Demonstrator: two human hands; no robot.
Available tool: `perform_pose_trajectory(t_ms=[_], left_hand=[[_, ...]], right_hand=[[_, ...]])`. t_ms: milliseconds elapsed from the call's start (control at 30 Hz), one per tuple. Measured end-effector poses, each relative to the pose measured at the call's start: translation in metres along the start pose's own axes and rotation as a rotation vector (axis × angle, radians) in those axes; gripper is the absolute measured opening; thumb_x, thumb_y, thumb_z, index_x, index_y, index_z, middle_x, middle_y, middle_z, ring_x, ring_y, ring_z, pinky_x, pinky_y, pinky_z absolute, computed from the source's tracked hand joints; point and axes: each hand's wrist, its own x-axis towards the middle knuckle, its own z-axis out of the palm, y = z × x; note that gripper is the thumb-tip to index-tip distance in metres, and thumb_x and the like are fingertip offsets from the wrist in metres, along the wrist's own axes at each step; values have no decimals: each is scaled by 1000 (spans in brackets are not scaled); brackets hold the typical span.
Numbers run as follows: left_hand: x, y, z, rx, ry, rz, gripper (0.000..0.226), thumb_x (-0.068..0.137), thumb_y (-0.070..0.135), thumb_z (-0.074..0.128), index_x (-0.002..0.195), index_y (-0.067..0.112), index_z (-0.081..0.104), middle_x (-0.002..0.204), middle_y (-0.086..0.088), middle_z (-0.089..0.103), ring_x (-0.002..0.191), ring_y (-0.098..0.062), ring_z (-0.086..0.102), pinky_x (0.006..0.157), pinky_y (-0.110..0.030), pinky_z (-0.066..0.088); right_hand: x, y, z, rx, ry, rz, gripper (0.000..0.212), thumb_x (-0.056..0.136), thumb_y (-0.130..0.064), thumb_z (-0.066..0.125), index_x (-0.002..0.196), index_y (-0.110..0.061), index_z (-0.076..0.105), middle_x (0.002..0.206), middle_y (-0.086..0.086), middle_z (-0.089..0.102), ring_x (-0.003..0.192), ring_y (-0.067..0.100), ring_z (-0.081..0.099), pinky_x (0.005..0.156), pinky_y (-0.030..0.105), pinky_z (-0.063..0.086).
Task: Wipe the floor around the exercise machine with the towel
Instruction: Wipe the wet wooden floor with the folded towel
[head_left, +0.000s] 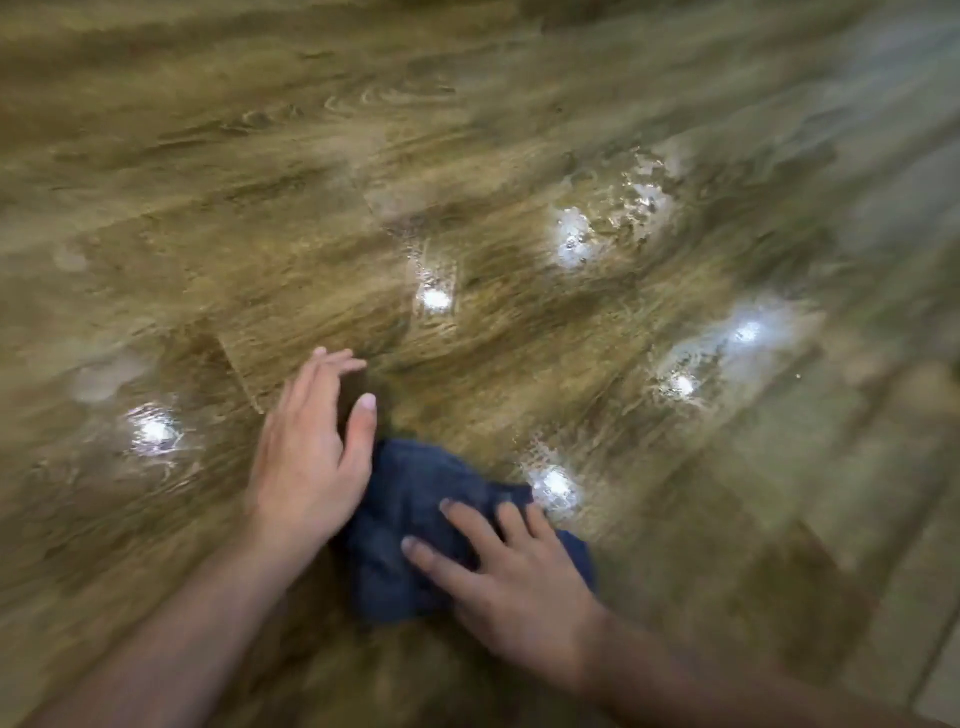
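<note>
A dark blue towel (410, 525) lies bunched on the wood-pattern floor (363, 208) near the bottom middle of the head view. My right hand (514, 582) presses flat on the towel's right part, fingers spread and straight. My left hand (311, 447) hovers or rests just left of the towel with straight fingers, its thumb near the towel's upper edge; whether it touches the floor is unclear. The exercise machine is out of view. The picture is motion-blurred.
The floor is glossy, with bright light reflections and wet-looking streaks (623, 208) to the upper right and a shiny patch (153, 431) at the left. A paler strip (940, 675) shows at the bottom right corner.
</note>
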Motion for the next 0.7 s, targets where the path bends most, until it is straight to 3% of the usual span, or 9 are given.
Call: perform_pose_trajectory(t_ms=[100,200,267,433,533,633,700], left_hand=[[-7,12,17,230,-178,38,35,92,27,58,126,18,60,147,-3,49,147,-23,29,120,-48,21],[-13,20,27,288,-232,-2,40,98,34,48,133,17,59,153,-3,43,149,-23,26,122,-44,14],[-14,19,25,270,-232,-60,44,99,34,47,138,17,53,156,-4,38,150,-22,22,123,-43,12],[-32,7,8,415,-381,-48,60,94,38,55,150,25,38,164,6,19,153,-17,7,124,-41,9],[-44,8,4,484,-451,-71,69,94,42,54,155,29,25,166,10,8,153,-15,0,124,-40,6],[-46,15,6,489,-458,-124,72,94,39,56,156,29,22,166,11,6,153,-16,-2,124,-41,6],[-42,21,7,439,-447,-179,68,93,31,57,155,28,27,165,11,10,153,-16,1,123,-42,6]], right_hand=[[-25,20,-4,7,-36,-137,51,85,-45,56,136,-44,56,134,3,62,87,30,62,79,42,54],[2,58,-6,-19,-13,-89,59,80,-44,62,139,-40,55,137,7,59,91,33,59,78,44,53],[29,90,-9,-44,-4,62,62,82,-43,67,142,-38,52,140,9,53,100,36,56,80,47,52],[102,195,-20,75,20,713,54,97,-46,53,148,-39,36,154,11,28,128,41,39,99,56,41],[128,203,-22,131,-8,926,47,98,-42,52,143,-34,39,155,14,24,133,44,33,103,60,34],[116,162,-19,9,49,889,42,97,-39,52,138,-30,44,152,13,32,131,44,34,101,57,34],[91,127,-19,-26,55,761,45,95,-39,53,138,-31,45,146,12,38,124,42,40,97,54,38]])
